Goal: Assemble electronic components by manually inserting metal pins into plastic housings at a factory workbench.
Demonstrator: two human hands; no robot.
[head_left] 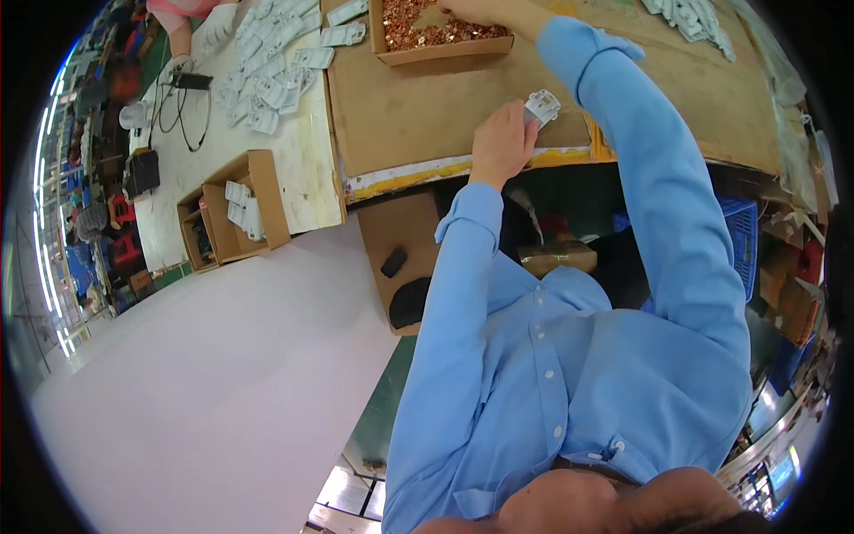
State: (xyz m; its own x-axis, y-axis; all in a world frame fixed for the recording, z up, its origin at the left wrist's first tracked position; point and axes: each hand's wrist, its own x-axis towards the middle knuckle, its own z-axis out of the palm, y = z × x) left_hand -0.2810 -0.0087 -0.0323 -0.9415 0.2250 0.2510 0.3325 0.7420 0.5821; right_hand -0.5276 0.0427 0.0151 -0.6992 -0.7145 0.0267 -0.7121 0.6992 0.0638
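You are gripping grey plastic part [542, 108] in closed left hand [501, 142]; right hand [463, 11] is reaching beyond part into box of small copper pieces [440, 36], grasp unclear.

small grey-white plastic part [542, 108] – blocky, tilted, pinched over the brown cardboard sheet [427, 116]; shallow box of coppery bits [436, 34] sits beyond it

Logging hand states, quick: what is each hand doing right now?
Left hand: closed on the grey plastic part.
Right hand: in the box of coppery pieces; grip cannot be told.
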